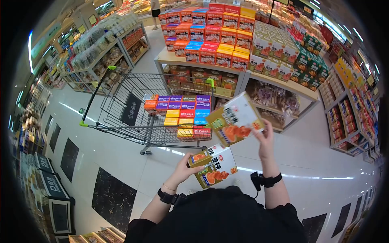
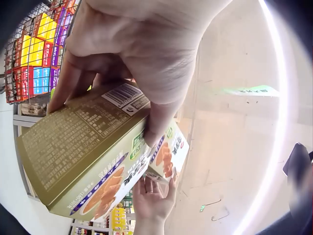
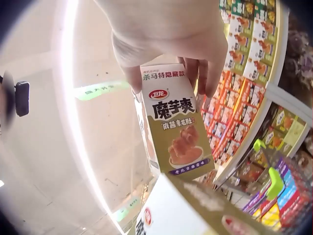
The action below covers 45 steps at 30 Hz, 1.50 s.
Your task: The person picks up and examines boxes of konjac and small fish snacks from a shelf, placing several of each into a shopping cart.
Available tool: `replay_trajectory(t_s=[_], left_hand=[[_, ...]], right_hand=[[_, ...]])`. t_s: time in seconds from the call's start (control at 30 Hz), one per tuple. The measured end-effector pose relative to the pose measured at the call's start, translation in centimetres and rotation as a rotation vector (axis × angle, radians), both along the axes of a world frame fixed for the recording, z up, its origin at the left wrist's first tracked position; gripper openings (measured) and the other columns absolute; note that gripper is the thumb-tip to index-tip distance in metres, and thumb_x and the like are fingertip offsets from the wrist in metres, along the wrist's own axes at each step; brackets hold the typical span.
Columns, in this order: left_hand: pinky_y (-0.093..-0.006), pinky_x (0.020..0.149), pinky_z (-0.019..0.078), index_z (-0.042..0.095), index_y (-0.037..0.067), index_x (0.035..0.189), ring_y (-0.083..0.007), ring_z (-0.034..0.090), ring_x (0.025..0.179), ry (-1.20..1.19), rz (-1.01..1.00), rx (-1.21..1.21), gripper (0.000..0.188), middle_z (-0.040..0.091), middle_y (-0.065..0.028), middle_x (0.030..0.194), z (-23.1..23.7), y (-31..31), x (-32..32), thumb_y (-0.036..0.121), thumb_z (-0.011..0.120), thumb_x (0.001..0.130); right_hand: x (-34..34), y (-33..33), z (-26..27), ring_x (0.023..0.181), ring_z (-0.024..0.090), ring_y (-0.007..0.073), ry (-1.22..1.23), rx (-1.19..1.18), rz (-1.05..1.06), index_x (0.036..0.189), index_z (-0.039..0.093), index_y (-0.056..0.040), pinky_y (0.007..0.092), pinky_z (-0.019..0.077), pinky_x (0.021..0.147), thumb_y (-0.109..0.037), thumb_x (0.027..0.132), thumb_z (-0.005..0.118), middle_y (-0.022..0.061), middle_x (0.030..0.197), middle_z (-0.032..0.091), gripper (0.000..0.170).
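My left hand (image 1: 182, 172) grips a gold-and-white snack box (image 1: 216, 168) low in front of my body, its thumb along one edge. A matching snack box (image 1: 235, 119) is in my right hand (image 1: 265, 141), held higher and further forward, tilted, with the thumb and fingers on its white end. The left wrist view shows the printed gold side and barcode of the left hand's box (image 2: 83, 142), with the right hand (image 2: 154, 200) beyond it. In the right wrist view the right hand's box (image 3: 173, 117) overlaps the white top of the other box (image 3: 171, 205).
A shopping cart (image 1: 133, 129) ahead left holds rows of purple, orange, yellow, blue and red boxes (image 1: 186, 113). Behind it stands a shelf (image 1: 162, 56) stacked with colourful boxes, and gold-and-white boxes (image 1: 267, 52) are stacked to its right. More shelves line both sides.
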<state>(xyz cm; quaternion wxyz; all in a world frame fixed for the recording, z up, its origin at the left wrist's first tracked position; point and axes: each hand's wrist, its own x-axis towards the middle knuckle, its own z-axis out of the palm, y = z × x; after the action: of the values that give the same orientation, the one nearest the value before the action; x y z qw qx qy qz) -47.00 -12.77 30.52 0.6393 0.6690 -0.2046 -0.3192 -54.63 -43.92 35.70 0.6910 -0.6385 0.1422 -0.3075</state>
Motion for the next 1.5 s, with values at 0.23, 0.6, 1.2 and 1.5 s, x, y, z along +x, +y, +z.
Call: replay_trajectory(t_s=[0.23, 0.6, 1.2, 1.5], left_hand=[[-0.0291, 0.072, 0.0546, 0.049, 0.008, 0.114, -0.0120, 0.062, 0.091, 0.320, 0.272, -0.108, 0.041, 0.060, -0.0037, 0.104, -0.6, -6.9, -4.5, 0.022, 0.073, 0.085], [-0.0365, 0.084, 0.0558, 0.032, 0.013, 0.138, -0.0211, 0.057, 0.113, 0.443, 0.100, -0.509, 0.058, 0.051, -0.0091, 0.127, 2.6, -28.0, -16.2, 0.012, 0.063, 0.089], [-0.0307, 0.093, 0.0435, 0.040, 0.003, 0.118, -0.0139, 0.051, 0.109, 0.191, -0.401, -0.072, 0.044, 0.054, -0.0098, 0.114, 3.2, -41.2, -17.2, 0.037, 0.058, 0.096], [-0.0288, 0.086, 0.0481, 0.046, 0.003, 0.119, -0.0143, 0.058, 0.096, 0.240, -0.259, -0.070, 0.047, 0.058, -0.0081, 0.105, 2.1, -43.7, -16.8, 0.046, 0.041, 0.102]], right_hand=[[-10.0, -14.6, 1.7, 0.093, 0.055, 0.0110, -0.026, 0.093, -0.188, 0.127, 0.048, -0.0030, 0.0210, 0.0437, 0.076, -0.023, 0.093, 0.059, 0.0067, 0.108, 0.059, 0.041], [-22.9, -21.9, -4.7, 0.098, 0.061, 0.0166, -0.031, 0.327, -0.241, 0.119, 0.045, -0.0022, 0.0306, 0.0516, 0.086, -0.033, 0.098, 0.052, 0.0101, 0.108, 0.059, 0.038], [-35.3, -26.5, -1.3, 0.094, 0.061, 0.0164, -0.082, 0.503, -0.582, 0.118, 0.041, -0.0004, 0.0304, 0.0540, 0.079, -0.033, 0.098, 0.055, 0.0126, 0.106, 0.056, 0.041], [-35.9, -27.3, -0.7, 0.089, 0.061, 0.0127, -0.095, 0.524, -0.588, 0.112, 0.045, -0.0018, 0.0263, 0.0540, 0.076, -0.036, 0.098, 0.054, 0.0100, 0.100, 0.057, 0.038]])
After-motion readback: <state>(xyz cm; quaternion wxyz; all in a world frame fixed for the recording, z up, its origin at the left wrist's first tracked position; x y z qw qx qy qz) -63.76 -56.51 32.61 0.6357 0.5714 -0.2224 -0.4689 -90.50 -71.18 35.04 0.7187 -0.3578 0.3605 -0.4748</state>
